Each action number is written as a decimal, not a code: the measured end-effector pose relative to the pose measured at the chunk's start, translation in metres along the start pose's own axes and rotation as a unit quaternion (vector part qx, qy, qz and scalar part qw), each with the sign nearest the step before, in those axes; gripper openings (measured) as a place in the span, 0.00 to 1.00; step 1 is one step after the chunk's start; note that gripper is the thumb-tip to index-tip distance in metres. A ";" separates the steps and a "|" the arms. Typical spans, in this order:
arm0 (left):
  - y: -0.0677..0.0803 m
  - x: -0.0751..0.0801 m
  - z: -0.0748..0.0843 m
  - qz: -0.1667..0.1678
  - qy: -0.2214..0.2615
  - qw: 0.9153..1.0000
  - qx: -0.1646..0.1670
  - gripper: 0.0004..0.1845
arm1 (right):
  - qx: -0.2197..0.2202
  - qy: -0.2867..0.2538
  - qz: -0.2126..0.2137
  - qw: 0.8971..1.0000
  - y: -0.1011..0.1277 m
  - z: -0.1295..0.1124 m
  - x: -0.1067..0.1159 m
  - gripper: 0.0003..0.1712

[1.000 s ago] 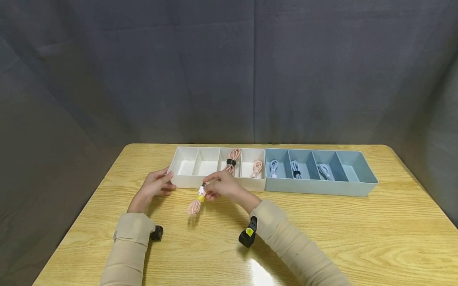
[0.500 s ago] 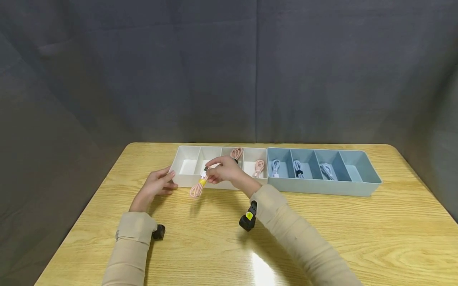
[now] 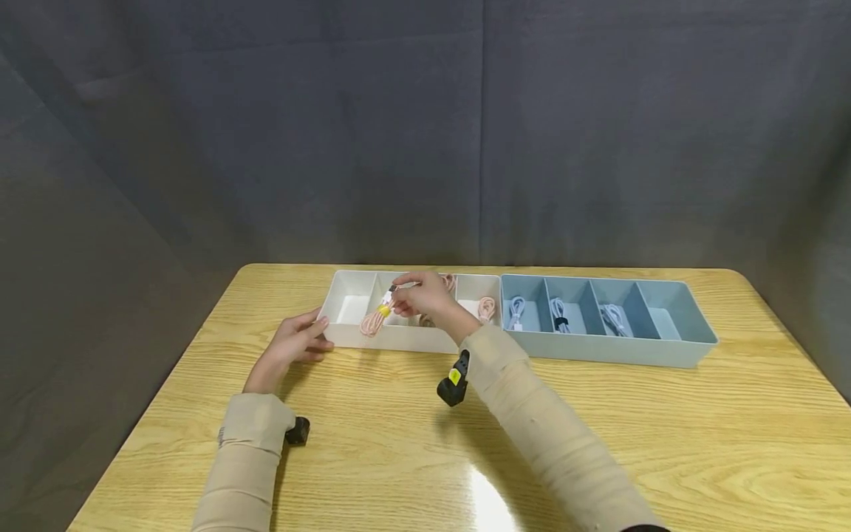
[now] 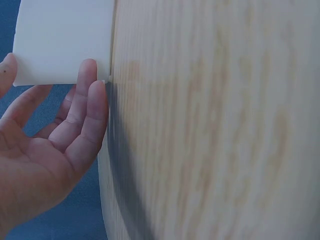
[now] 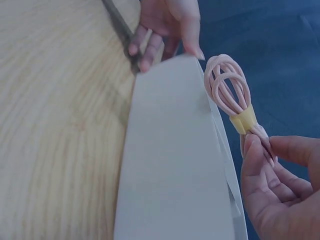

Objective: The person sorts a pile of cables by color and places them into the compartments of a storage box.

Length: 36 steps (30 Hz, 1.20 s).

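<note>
My right hand (image 3: 419, 295) pinches the plug end of a coiled pink cable (image 3: 374, 321) bound with a yellow tie, and holds it in the air above the white tray (image 3: 346, 338), over its left compartments. The right wrist view shows the pink cable (image 5: 227, 92) hanging past the white tray wall (image 5: 170, 165), with my fingertips (image 5: 257, 150) on its end. My left hand (image 3: 295, 341) rests on the table with straight fingers touching the tray's front left corner; the left wrist view shows the fingers (image 4: 90, 110) against the white tray (image 4: 62, 40).
Two more pink cable coils (image 3: 487, 307) lie in the white tray's right compartments. A blue tray (image 3: 671, 352) beside it holds three pale blue cables (image 3: 515, 310). The wooden table (image 3: 598, 443) stands before a dark curtain.
My right hand has lifted the pink cable from just in front of the white tray up and back, over the tray's left compartments. The left hand has stayed at the tray's corner.
</note>
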<state>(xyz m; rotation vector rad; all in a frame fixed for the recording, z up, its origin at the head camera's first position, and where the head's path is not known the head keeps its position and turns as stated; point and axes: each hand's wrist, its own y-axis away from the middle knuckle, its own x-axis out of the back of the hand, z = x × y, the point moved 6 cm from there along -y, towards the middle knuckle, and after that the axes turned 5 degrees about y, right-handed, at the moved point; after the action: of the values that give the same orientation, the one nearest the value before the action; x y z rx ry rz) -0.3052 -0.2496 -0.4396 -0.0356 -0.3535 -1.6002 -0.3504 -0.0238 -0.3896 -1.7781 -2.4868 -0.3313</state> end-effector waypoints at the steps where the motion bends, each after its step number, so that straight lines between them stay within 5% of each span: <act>1: 0.000 0.000 0.000 0.003 0.000 1.000 0.002 0.30 | -0.002 -0.003 0.008 1.000 -0.002 0.000 0.002 0.18; 15: 0.002 -0.003 -0.001 0.005 -0.006 1.000 0.006 0.30 | -0.018 -0.033 0.071 0.997 -0.011 0.005 0.018 0.20; 24: -0.002 -0.004 -0.003 0.000 -0.005 1.000 0.011 0.31 | -0.040 -0.001 0.048 0.998 -0.006 0.010 0.020 0.25; 36: -0.001 -0.002 0.000 0.008 -0.012 1.000 0.005 0.29 | -0.026 -0.018 0.044 0.999 0.007 0.007 0.026 0.20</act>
<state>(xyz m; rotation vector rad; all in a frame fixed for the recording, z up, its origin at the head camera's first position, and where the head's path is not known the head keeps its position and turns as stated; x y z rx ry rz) -0.3062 -0.2479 -0.4397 -0.0505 -0.3784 -1.5827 -0.3523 0.0039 -0.3909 -1.9235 -2.4366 -0.3647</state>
